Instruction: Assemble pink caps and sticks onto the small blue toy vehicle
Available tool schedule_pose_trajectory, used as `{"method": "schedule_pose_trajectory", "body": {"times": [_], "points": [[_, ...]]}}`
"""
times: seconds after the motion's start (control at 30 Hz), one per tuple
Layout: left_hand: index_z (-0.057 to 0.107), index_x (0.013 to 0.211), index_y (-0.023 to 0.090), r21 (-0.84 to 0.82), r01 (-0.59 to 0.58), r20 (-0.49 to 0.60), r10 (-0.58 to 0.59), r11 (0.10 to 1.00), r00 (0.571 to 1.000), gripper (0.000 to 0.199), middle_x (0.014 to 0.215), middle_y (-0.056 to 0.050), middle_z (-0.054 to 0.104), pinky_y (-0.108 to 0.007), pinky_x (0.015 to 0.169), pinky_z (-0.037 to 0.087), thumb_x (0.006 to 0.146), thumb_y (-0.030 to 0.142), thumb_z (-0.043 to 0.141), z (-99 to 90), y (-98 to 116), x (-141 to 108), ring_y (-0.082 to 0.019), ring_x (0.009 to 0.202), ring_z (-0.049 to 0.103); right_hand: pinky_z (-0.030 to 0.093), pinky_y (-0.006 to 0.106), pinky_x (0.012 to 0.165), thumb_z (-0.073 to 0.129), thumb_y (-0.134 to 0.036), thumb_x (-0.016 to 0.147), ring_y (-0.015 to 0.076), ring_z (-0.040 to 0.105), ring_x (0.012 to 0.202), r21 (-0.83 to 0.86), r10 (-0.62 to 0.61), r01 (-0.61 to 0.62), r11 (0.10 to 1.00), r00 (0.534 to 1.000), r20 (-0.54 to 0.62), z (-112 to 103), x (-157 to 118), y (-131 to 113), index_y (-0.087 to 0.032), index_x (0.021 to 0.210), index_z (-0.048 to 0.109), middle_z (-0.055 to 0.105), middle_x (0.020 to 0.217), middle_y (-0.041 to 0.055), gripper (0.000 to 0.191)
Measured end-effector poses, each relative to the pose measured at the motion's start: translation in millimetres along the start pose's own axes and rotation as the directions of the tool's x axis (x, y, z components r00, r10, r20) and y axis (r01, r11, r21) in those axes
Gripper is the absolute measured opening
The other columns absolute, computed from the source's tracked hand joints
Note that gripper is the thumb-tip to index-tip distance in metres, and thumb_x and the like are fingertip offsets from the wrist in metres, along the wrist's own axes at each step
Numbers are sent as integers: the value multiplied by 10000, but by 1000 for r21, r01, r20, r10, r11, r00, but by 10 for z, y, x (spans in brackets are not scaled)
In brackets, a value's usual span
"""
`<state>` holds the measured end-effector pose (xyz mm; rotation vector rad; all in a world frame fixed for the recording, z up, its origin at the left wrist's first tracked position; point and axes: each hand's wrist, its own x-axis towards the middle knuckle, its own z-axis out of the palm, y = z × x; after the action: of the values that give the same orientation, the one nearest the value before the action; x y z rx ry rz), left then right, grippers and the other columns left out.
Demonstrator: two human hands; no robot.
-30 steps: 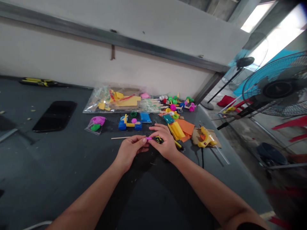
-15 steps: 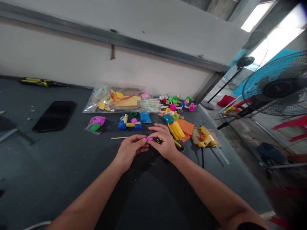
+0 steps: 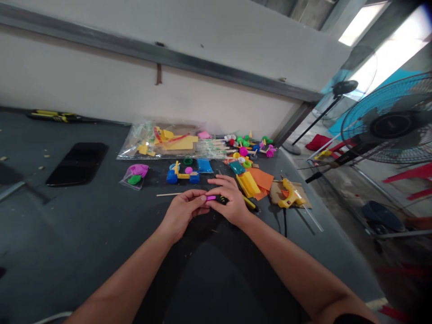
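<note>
A small pink-purple piece [image 3: 211, 198] is pinched between my two hands above the dark table. My left hand [image 3: 185, 210] closes its thumb and fingers on the left end of it. On the other end, my right hand [image 3: 231, 200] grips with thumb and index finger, its other fingers stretched out. Just behind my hands sits a small model with blue wheels [image 3: 183, 174], a yellow frame and a pink disc. A thin wooden stick [image 3: 167, 194] lies to the left of my fingers. A black and yellow tool [image 3: 249, 203] is partly hidden by my right hand.
Plastic bags of parts [image 3: 175, 141] and colourful small pieces [image 3: 246, 148] line the wall. A yellow glue gun [image 3: 288, 193] rests on cardboard at the right, near orange sheets [image 3: 262, 180]. A black phone [image 3: 77, 163] lies left. A fan [image 3: 391, 123] stands beyond the table.
The fingers of my right hand have shifted slightly on the pink-purple piece, which sits a little lower. My left hand has hardly moved.
</note>
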<state>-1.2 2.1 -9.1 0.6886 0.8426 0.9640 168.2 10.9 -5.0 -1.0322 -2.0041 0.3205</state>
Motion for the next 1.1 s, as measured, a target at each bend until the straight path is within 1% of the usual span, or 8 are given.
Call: {"method": "schedule_pose_trajectory", "body": {"times": [0.07, 0.2, 0.3, 0.63, 0.73, 0.9, 1.03, 1.1], "points": [[657, 873, 144, 3, 5, 4, -5, 1000, 1000, 234, 836, -36, 693, -252, 720, 533, 675, 238, 742, 6, 5, -3, -113, 716, 642, 382, 434, 1009, 702, -283, 735, 218, 452, 1196, -3, -1, 1, 1000, 1000, 10, 4, -1, -4, -268, 871, 681, 634, 1125, 16, 138], [657, 886, 145, 10, 14, 22, -14, 1000, 1000, 253, 837, -39, 693, -262, 719, 537, 671, 245, 745, 13, 10, -5, -115, 712, 641, 378, 455, 1004, 680, -255, 747, 230, 445, 1207, -3, 0, 0, 1000, 1000, 21, 12, -4, -10, -270, 822, 676, 635, 1125, 13, 77], [656, 889, 149, 8, 11, 31, -11, 1000, 999, 248, 834, -34, 691, -257, 721, 535, 679, 252, 739, 13, 10, -4, -110, 712, 638, 379, 458, 1002, 685, -252, 740, 231, 448, 1204, 3, 5, -5, 1000, 1000, 22, 15, -6, -7, -270, 839, 672, 633, 1129, 14, 102], [649, 897, 140, -5, -10, -23, 10, 1000, 1000, 276, 815, -43, 694, -260, 712, 532, 657, 230, 752, 11, -3, -1, -116, 692, 644, 383, 441, 1003, 683, -293, 746, 222, 464, 1186, -29, -7, 7, 1000, 1000, -8, 11, -5, 22, -266, 842, 674, 645, 1101, 19, 100], [647, 903, 145, 11, -11, -23, 11, 1000, 1000, 286, 831, -41, 694, -259, 718, 530, 656, 244, 751, 17, -3, -4, -117, 720, 642, 383, 450, 1001, 662, -281, 764, 225, 461, 1189, -42, -13, 13, 999, 1000, -1, 4, -4, 16, -269, 840, 673, 646, 1098, 17, 79], [646, 915, 162, 44, -26, -35, 27, 999, 999, 302, 866, -28, 690, -246, 727, 523, 642, 231, 757, 18, -4, -9, -124, 785, 638, 384, 447, 1004, 663, -303, 766, 227, 463, 1187, -63, -45, 45, 997, 999, 4, -4, -2, 16, -263, 884, 664, 642, 1107, 26, 124], [646, 938, 168, 20, -14, -8, 14, 1000, 1000, 302, 896, -35, 688, -257, 752, 522, 661, 237, 748, 7, -8, -4, -125, 805, 635, 383, 447, 1005, 646, -274, 779, 228, 456, 1195, -76, -48, 48, 996, 999, 7, -4, -8, 22, -260, 880, 661, 636, 1118, 25, 104], [657, 903, 157, 10, -2, 14, 2, 1000, 1000, 258, 871, -38, 687, -263, 755, 521, 681, 263, 735, 8, -2, -5, -123, 786, 632, 387, 450, 1003, 650, -268, 774, 229, 457, 1193, -74, -48, 47, 996, 999, -1, -2, -12, 25, -264, 892, 658, 634, 1120, 22, 118]]}}
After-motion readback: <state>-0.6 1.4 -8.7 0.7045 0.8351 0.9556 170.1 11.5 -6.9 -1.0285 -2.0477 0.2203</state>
